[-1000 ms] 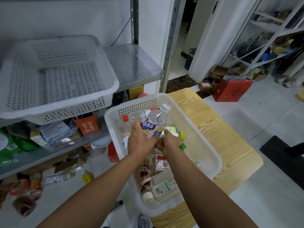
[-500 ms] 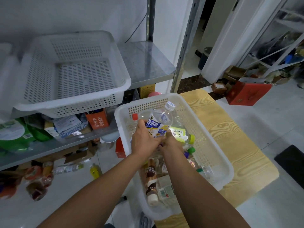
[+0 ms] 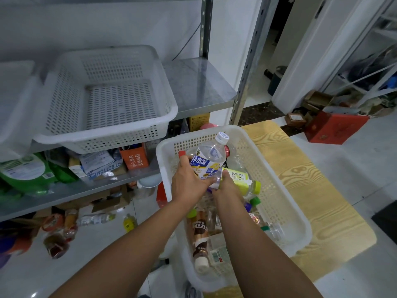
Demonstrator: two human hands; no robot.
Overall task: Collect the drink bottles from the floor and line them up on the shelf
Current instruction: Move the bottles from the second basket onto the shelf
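Note:
My left hand (image 3: 188,183) grips a clear bottle with a blue and white label and white cap (image 3: 211,154), held above a white plastic basket (image 3: 277,179) full of drink bottles. My right hand (image 3: 228,188) holds a bottle with a yellow-green label and yellow-green cap (image 3: 238,179) just beside it. Inside the basket lie a brown coffee bottle (image 3: 199,237) and several others. More bottles (image 3: 94,219) lie on the floor under the shelf. The metal shelf (image 3: 202,87) has bare room at its right end.
An empty white basket (image 3: 107,100) sits on the shelf's left part. The lower shelf (image 3: 64,190) carries bags and boxes. The full basket rests on a wood-grain board (image 3: 311,190). A red box (image 3: 335,127) and clutter lie at the right.
The view has swung a little left and down. Both hands have lifted slightly with their bottles, still over the basket.

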